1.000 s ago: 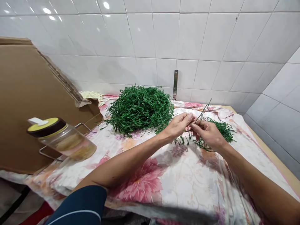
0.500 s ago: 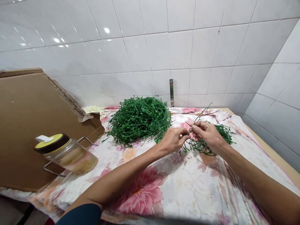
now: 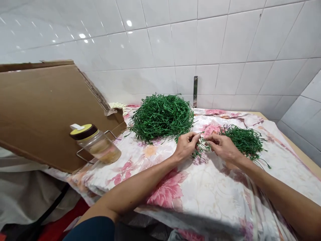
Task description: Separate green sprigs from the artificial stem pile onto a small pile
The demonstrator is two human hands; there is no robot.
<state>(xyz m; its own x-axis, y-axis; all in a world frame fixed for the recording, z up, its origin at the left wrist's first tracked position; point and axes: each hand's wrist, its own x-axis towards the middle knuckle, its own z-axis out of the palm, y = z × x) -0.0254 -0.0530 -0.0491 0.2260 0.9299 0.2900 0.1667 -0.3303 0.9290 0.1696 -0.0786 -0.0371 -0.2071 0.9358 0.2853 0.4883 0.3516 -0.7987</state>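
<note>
Hands close together at centre frame: my left hand (image 3: 186, 146) and right hand (image 3: 224, 147) pinch a wiry green sprig (image 3: 200, 149), judged light and springy, best taken by its stem. Large sprig heap (image 3: 162, 117) upper centre, small sprig heap (image 3: 243, 142) right, both on flowered cloth (image 3: 210, 197).

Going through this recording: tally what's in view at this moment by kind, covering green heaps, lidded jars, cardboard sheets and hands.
Green heaps: 2 (large green heap, smaller green heap)
Lidded jars: 1 (lidded jar)
Cardboard sheets: 1 (cardboard sheet)
Hands: 2 (left hand, right hand)
Total: 6
</note>
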